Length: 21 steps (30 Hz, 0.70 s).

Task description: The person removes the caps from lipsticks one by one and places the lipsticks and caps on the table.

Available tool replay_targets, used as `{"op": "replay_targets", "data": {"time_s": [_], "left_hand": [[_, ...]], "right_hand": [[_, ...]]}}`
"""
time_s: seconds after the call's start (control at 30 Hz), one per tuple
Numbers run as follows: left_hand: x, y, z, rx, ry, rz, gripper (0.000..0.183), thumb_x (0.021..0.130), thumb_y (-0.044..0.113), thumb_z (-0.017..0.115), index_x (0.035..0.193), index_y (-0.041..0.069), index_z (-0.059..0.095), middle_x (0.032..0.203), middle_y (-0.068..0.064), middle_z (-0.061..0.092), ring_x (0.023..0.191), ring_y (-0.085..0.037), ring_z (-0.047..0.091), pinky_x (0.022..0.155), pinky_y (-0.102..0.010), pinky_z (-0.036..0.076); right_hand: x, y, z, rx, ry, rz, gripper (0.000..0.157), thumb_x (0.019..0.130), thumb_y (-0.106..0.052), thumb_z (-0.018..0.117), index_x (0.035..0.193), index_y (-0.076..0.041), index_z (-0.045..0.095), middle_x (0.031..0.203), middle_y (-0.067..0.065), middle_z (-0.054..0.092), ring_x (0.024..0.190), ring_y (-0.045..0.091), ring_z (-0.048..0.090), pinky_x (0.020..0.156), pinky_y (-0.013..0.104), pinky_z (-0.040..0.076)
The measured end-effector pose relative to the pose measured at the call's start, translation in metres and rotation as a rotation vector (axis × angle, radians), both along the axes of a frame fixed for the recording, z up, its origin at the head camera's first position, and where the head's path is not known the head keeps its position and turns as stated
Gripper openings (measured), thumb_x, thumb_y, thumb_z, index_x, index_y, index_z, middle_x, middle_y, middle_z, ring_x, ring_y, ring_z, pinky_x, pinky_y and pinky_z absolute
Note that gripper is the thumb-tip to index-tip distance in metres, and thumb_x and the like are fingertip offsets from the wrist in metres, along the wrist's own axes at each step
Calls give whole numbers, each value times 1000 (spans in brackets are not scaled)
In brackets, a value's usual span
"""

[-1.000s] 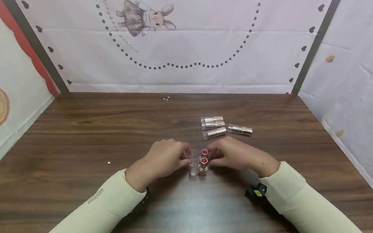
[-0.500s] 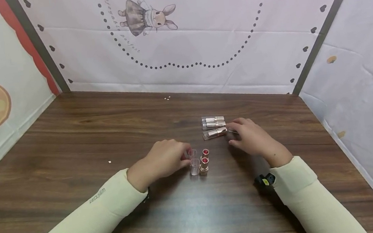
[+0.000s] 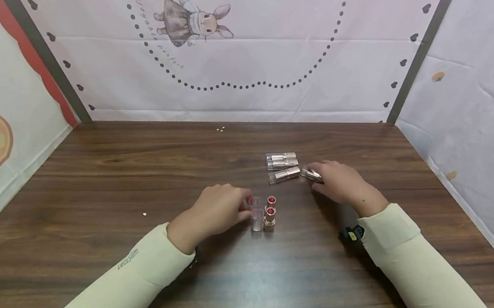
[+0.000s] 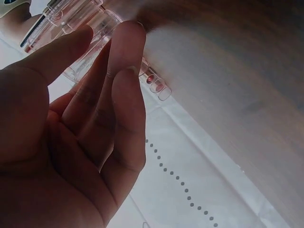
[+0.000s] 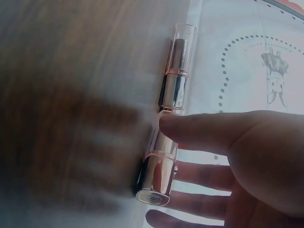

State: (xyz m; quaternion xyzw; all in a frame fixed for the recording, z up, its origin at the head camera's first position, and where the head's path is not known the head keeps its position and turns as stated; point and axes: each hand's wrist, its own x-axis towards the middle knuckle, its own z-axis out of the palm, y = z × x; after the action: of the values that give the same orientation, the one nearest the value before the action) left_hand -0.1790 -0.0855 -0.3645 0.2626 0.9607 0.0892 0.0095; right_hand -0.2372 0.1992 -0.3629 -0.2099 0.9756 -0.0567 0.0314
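My left hand [image 3: 216, 210] has its thumb and fingers curled at the farther of two clear lipstick caps, which is partly hidden by them. The nearer clear cap [image 3: 257, 221] stands upright. Right beside the caps stand two uncapped lipsticks [image 3: 269, 217] with red tips and gold bases. My right hand [image 3: 340, 184] pinches a capped lipstick [image 5: 160, 175] lying on the table; in the right wrist view the thumb lies across its clear cap and the fingers are behind it. In the left wrist view the clear caps [image 4: 85, 61] show between thumb and fingers.
Three capped lipsticks [image 3: 282, 164] lie side by side just left of the right hand, gold ends to the right. The brown wooden table [image 3: 161, 153] meets printed white cloth walls [image 3: 263, 47] at the back and sides. White specks [image 3: 220, 129] dot the table.
My right hand has left the uncapped lipsticks, moved right and away to the separate capped lipstick, and taken hold of it. My left hand has stayed at the caps.
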Motion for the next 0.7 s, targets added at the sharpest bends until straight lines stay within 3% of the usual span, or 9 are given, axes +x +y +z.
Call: {"op": "replay_targets", "data": {"time_s": [0.13, 0.27, 0.7], "left_hand": [[1, 0, 0, 2, 14, -4, 18, 89, 34, 76, 97, 18, 72, 78, 9, 68, 66, -8, 59, 59, -35, 50], [1, -1, -1, 4, 17, -7, 18, 88, 34, 77, 96, 18, 72, 77, 8, 68, 66, -9, 60, 59, -35, 50], [2, -1, 1, 10, 10, -8, 20, 86, 33, 79, 98, 18, 72, 81, 8, 71, 72, -10, 64, 64, -38, 52]], "right_hand": [[0, 0, 0, -35, 36, -2, 35, 94, -15, 68, 128, -10, 63, 118, 13, 71, 104, 33, 67, 84, 53, 52], [1, -2, 0, -55, 23, -15, 25, 96, -17, 64, 120, -11, 64, 106, 10, 72, 88, 26, 65, 77, 48, 51], [3, -9, 0, -71, -10, 20, 28, 91, -10, 68, 119, -11, 64, 107, 9, 72, 94, 26, 68, 81, 47, 53]]}}
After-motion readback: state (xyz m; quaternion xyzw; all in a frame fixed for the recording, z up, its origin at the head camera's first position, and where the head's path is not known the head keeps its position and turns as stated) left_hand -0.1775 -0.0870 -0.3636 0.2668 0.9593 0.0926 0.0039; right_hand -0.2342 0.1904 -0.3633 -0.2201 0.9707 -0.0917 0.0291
